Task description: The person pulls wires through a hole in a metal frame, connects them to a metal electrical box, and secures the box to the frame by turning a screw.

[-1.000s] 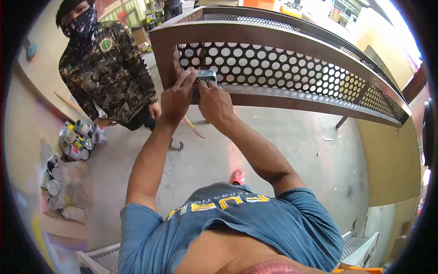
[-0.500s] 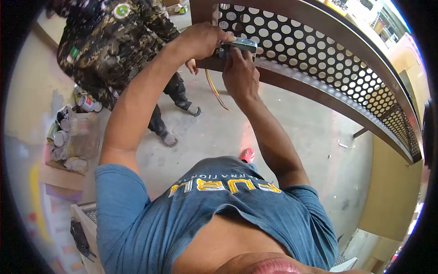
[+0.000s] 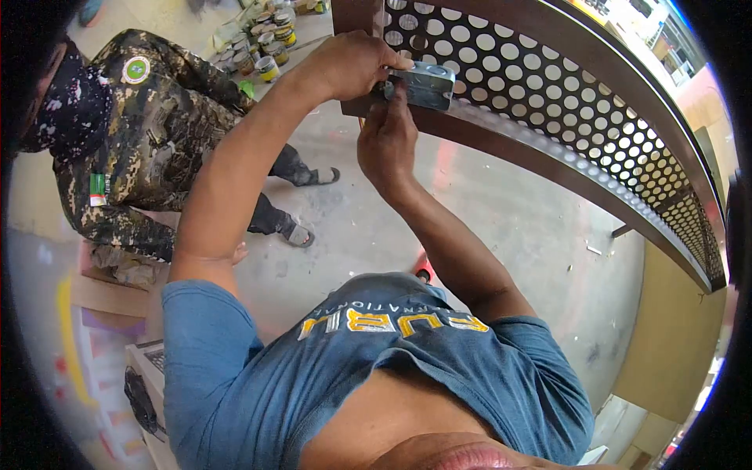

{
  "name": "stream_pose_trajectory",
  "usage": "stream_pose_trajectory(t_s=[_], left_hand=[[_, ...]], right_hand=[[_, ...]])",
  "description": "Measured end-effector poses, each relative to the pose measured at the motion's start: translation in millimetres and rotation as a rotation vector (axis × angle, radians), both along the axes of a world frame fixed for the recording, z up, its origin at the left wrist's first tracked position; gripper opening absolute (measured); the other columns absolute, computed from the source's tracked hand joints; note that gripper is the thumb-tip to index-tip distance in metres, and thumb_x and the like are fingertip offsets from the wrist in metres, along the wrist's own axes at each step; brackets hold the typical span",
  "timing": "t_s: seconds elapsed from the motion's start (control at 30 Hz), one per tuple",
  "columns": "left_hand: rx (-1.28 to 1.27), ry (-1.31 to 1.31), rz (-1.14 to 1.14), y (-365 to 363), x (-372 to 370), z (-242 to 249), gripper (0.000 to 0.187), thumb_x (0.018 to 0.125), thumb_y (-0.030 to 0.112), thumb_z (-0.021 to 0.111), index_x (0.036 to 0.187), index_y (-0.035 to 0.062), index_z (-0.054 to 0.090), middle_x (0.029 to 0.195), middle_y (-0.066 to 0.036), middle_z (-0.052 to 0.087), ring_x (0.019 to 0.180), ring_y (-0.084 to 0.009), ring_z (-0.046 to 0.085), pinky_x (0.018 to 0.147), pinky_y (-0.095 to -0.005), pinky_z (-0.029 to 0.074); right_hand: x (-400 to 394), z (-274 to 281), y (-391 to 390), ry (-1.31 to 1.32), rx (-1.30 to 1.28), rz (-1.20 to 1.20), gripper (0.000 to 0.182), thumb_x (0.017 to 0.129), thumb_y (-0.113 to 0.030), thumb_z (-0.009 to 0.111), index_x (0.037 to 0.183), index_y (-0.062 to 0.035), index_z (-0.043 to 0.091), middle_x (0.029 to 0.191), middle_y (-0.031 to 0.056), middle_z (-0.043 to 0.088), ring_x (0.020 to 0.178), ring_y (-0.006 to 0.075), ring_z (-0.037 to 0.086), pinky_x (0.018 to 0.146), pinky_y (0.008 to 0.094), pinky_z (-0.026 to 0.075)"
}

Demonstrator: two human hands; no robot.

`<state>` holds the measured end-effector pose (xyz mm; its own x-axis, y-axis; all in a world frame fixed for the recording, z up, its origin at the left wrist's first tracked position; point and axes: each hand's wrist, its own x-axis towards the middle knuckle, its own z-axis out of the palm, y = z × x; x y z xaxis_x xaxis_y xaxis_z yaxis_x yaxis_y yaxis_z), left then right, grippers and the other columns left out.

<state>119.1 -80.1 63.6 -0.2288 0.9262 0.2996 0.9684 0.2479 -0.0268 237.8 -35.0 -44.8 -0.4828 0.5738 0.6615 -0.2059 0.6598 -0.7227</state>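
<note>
A grey metal electrical box [image 3: 429,86] with a round mark on its top face sits at the left end of a brown metal frame [image 3: 501,145]. My left hand [image 3: 356,66] grips the box's left end, thumb laid along the top edge. From below, my right hand [image 3: 392,141] reaches up with its index finger against the box's left side. Its other fingers are curled, and whatever they pinch is hidden. Behind the box, a dark perforated panel [image 3: 526,68] with round holes fills the frame.
At the left, a person in a camouflage jacket [image 3: 157,149] bends close to my left arm. Several paint cans [image 3: 269,69] stand on the floor beyond. A white frame [image 3: 145,368] is at lower left, and a tan board [image 3: 666,329] stands at right.
My right hand has shifted left along the box, baring more of its front. The hanging coloured wires have almost gone from sight. The other person has moved left and bent over.
</note>
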Motion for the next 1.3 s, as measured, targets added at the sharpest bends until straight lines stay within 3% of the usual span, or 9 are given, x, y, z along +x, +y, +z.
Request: stream_pose_trajectory(t_s=[0.27, 0.33, 0.4, 0.47, 0.87, 1.07, 1.13, 1.17, 1.3], left_hand=[[-0.014, 0.004, 0.079, -34.5, 74.9, 19.3, 0.033, 0.090, 0.014, 0.059, 0.119, 0.0263, 0.069, 0.106, -0.014, 0.071, 0.091, -0.0319, 0.069, 0.083, -0.0441, 0.055], [-0.008, -0.026, 0.153, -35.4, 79.9, 0.1, 0.035, 0.090, 0.013, 0.057, 0.121, 0.0265, 0.068, 0.108, -0.013, 0.070, 0.092, -0.0317, 0.069, 0.083, -0.0440, 0.055], [0.139, -0.073, 0.172, -41.9, 73.8, -34.4, 0.041, 0.091, 0.009, 0.051, 0.125, 0.0256, 0.065, 0.113, -0.014, 0.069, 0.096, -0.0312, 0.069, 0.084, -0.0437, 0.056], [0.325, -0.073, 0.071, -55.0, 79.5, -59.7, 0.039, 0.093, 0.012, 0.050, 0.128, 0.0255, 0.061, 0.120, -0.005, 0.068, 0.098, -0.0316, 0.069, 0.082, -0.0431, 0.057], [0.411, -0.132, 0.112, -86.5, 119.6, -113.1, 0.037, 0.093, 0.006, 0.047, 0.126, 0.0165, 0.062, 0.120, -0.010, 0.067, 0.103, -0.0319, 0.067, 0.085, -0.0422, 0.057], [0.888, -0.079, 0.024, -132.1, 177.3, -147.4, 0.033, 0.091, 0.006, 0.057, 0.122, 0.0124, 0.064, 0.108, -0.013, 0.071, 0.089, -0.0306, 0.071, 0.076, -0.0396, 0.058], [1.001, -0.376, 0.354, -150.9, 214.3, -156.8, 0.028, 0.092, 0.012, 0.063, 0.119, 0.0069, 0.065, 0.098, -0.010, 0.072, 0.074, -0.0179, 0.069, 0.067, -0.0307, 0.055], [1.147, -0.527, 0.296, -149.0, 228.1, -162.5, 0.029, 0.095, 0.027, 0.065, 0.110, 0.0023, 0.068, 0.088, -0.006, 0.071, 0.068, -0.0072, 0.062, 0.061, -0.0239, 0.050], [0.967, -0.819, 0.586, -129.0, 318.4, -123.4, 0.041, 0.092, 0.043, 0.069, 0.093, 0.0020, 0.073, 0.072, -0.003, 0.070, 0.065, -0.0104, 0.064, 0.059, -0.0265, 0.050]], right_hand=[[80.5, 27.8, 10.2, -0.307, 0.112, 0.133, 0.055, 0.091, -0.007, 0.059, 0.140, 0.0074, 0.038, 0.101, 0.0272, 0.064, 0.090, 0.0399, 0.065, 0.077, 0.0477, 0.052], [111.9, 45.4, 17.4, -0.365, 0.366, -0.008, 0.043, 0.091, -0.009, 0.061, 0.133, -0.0020, 0.053, 0.101, 0.0216, 0.066, 0.091, 0.0361, 0.066, 0.076, 0.0440, 0.053], [117.8, 27.7, 43.1, -0.138, 0.427, -0.115, 0.029, 0.093, -0.010, 0.061, 0.121, -0.0075, 0.064, 0.099, 0.0156, 0.068, 0.091, 0.0331, 0.067, 0.076, 0.0412, 0.054], [122.2, 33.1, 56.1, -0.045, 0.449, -0.157, 0.024, 0.094, -0.009, 0.059, 0.116, -0.0084, 0.069, 0.098, 0.0147, 0.069, 0.090, 0.0325, 0.067, 0.076, 0.0406, 0.053], [148.2, 1.7, 54.9, -0.397, 0.440, 0.147, 0.040, 0.088, -0.004, 0.059, 0.128, -0.0090, 0.063, 0.108, 0.0168, 0.068, 0.097, 0.0339, 0.067, 0.090, 0.0433, 0.051], [174.9, -11.7, 20.3, -0.436, 0.523, 0.197, 0.048, 0.084, -0.010, 0.069, 0.131, -0.0095, 0.061, 0.112, 0.0149, 0.068, 0.104, 0.0331, 0.065, 0.091, 0.0436, 0.051], [182.5, -9.8, 6.0, -0.480, 0.587, 0.151, 0.052, 0.082, -0.013, 0.073, 0.132, -0.0095, 0.060, 0.112, 0.0145, 0.067, 0.104, 0.0318, 0.064, 0.092, 0.0424, 0.051], [188.6, -7.1, 2.1, -0.464, 0.592, 0.166, 0.052, 0.082, -0.013, 0.073, 0.132, -0.0095, 0.060, 0.112, 0.0145, 0.067, 0.104, 0.0318, 0.064, 0.092, 0.0424, 0.051], [255.4, 34.3, 17.6, -0.375, 0.680, 0.169, 0.057, 0.077, -0.018, 0.079, 0.130, -0.0093, 0.059, 0.117, 0.0128, 0.065, 0.105, 0.0314, 0.063, 0.093, 0.0423, 0.050]])
